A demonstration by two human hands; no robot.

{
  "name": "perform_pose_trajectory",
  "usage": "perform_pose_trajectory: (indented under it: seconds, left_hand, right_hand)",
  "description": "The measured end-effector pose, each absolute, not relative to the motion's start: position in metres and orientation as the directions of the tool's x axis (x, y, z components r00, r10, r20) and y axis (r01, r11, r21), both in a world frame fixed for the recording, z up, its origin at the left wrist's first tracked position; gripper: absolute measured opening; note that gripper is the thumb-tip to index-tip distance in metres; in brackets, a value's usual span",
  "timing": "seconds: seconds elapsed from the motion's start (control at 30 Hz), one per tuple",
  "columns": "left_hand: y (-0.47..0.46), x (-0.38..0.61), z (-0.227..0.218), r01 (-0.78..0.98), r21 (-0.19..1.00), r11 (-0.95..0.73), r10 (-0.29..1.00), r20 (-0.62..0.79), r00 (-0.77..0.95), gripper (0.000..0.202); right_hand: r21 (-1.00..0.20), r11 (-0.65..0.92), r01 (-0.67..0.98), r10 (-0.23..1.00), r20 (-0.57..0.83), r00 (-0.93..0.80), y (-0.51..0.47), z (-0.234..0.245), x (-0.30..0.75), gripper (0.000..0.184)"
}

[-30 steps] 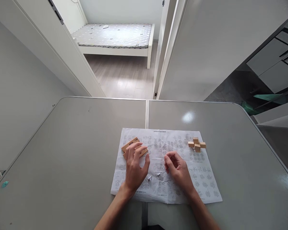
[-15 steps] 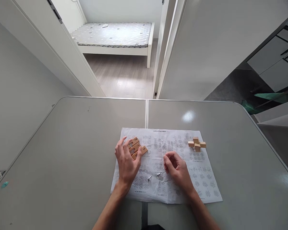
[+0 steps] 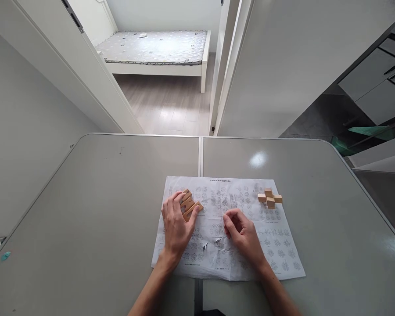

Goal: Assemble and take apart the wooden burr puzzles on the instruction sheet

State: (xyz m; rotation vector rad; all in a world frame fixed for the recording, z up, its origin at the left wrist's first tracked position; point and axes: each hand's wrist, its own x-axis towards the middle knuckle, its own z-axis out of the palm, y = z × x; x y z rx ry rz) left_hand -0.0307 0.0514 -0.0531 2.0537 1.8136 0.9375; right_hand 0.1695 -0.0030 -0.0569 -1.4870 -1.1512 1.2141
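Observation:
Several notched wooden puzzle pieces (image 3: 188, 205) lie side by side on a printed paper sheet (image 3: 243, 193). My left hand (image 3: 176, 224) is curled over them, its fingers along their left side and its thumb against the nearest piece. The hand hides their left ends. To the right, my right hand (image 3: 242, 230) rests over the sheet with its fingertips drawn together, and nothing shows between them. A cross-shaped assembly of wooden sticks (image 3: 270, 198) stands on the sheet's upper right part.
Small torn spots (image 3: 217, 241) mark the sheet between my hands. The sheet lies across the centre seam of a grey table (image 3: 118, 210). Past the table's far edge, a doorway shows a bed (image 3: 158, 46). A white wall (image 3: 283, 66) stands at the right.
My left hand has shifted slightly right, and its fingers have curled closer over the puzzle pieces, which sit a little nearer together. My right hand has hardly moved.

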Motion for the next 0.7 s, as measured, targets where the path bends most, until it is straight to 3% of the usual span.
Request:
perform_pose_trajectory:
  seconds: [0.3, 0.43, 0.57, 0.7]
  left_hand:
    - [0.045, -0.028, -0.053, 0.701, 0.647, -0.301, 0.953, 0.236, 0.191, 0.048]
    - [0.044, -0.027, -0.054, 0.673, 0.67, -0.313, 0.95, 0.228, 0.215, 0.038]
    - [0.048, -0.031, -0.053, 0.747, 0.617, -0.248, 0.961, 0.253, 0.11, 0.022]
    - [0.052, -0.037, -0.052, 0.854, 0.501, -0.141, 0.97, 0.24, 0.02, 0.015]
  right_hand:
    - [-0.97, -0.164, 0.182, 0.985, -0.151, 0.084, -0.005, -0.057, 0.169, 0.026]
    - [-0.961, -0.085, 0.262, 0.995, -0.067, 0.076, -0.005, -0.057, 0.168, 0.02]
    - [-0.891, 0.127, 0.435, 0.991, 0.136, -0.01, -0.004, -0.061, 0.165, 0.012]
    - [-0.795, 0.241, 0.557, 0.97, 0.223, -0.101, -0.005, -0.067, 0.165, 0.027]
